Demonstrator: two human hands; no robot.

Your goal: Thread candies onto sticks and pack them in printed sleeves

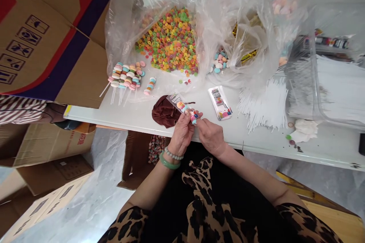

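Observation:
My left hand (182, 133) pinches a small clear printed candy packet (174, 100) with pastel candies showing inside. Closed fingers of my right hand (211, 136) meet the packet's near end; what they grip is hidden. Just behind the left hand lies a dark brown cloth bundle (163, 113). To the right is a stack of flat printed packets (219, 103). Candy skewers on white sticks (127, 76) lie together at the left, with one short candy stack (149, 85) apart from them.
A plastic bag of colourful ring candies (173, 41) spreads across the back. Pastel candies (219, 60) spill beside another bag. White sticks (265, 102) and a clear bin (339, 91) are at the right. Cardboard boxes (57, 30) stand left; an open carton (134, 159) sits below the table edge.

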